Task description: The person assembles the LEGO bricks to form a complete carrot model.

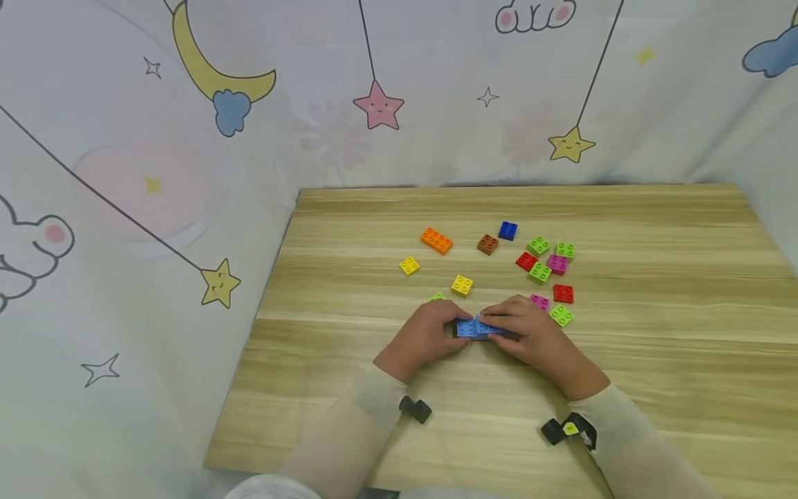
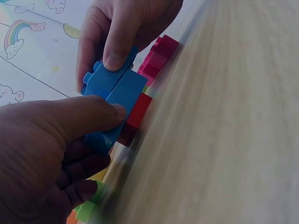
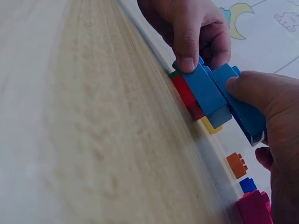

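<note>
1. I see the left hand pinching the lower blue brick, thumb on its near side.
2. The right hand pinches the upper blue brick, tilted over the lower one with a gap between.
3. Both sit over the counter; a red brick shows beneath, whether joined I can't tell.
4. I judge them light, stiff, smooth plastic, hard to break; I'd grip the long flat sides, clear of the studs.

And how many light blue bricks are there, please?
2: one light blue brick in the left hand, the other brick in the right hand. The hands may hide more.
</note>
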Demonstrator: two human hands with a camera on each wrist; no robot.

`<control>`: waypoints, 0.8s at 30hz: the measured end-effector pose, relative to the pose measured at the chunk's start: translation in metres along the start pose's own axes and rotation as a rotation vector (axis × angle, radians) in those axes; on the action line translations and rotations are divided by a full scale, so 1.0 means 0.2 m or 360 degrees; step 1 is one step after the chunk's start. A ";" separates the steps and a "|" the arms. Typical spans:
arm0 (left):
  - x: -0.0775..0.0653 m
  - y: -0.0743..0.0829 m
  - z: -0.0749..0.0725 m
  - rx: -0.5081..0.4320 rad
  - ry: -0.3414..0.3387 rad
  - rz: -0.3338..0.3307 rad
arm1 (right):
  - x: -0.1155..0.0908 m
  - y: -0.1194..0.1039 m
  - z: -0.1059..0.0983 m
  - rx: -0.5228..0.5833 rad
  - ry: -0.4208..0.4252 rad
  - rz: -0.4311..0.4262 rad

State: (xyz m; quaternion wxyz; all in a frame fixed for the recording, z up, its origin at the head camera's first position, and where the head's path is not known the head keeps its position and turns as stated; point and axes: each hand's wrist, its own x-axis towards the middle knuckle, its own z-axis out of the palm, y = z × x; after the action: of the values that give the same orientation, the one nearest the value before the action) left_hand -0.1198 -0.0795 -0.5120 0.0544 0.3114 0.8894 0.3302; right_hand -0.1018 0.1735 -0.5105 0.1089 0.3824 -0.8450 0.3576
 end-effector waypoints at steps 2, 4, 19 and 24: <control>0.00 0.01 0.00 0.0006 -0.0007 -0.0020 | 0.00 0.00 0.00 0.0004 -0.0012 0.0039; 0.00 0.01 -0.01 0.0008 -0.0011 -0.0035 | 0.00 0.00 0.00 0.0008 -0.0021 0.0064; -0.01 0.02 -0.01 -0.0026 0.0025 -0.0033 | 0.00 -0.01 -0.01 0.0032 -0.0023 0.0084; -0.01 0.02 -0.01 -0.0005 0.0002 -0.0014 | 0.00 -0.02 -0.01 0.0007 -0.0041 0.0116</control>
State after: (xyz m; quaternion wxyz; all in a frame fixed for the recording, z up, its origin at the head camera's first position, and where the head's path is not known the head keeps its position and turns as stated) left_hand -0.1167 -0.0789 -0.5074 0.0560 0.3072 0.8903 0.3314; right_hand -0.0987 0.1728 -0.5058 0.0841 0.3561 -0.8590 0.3581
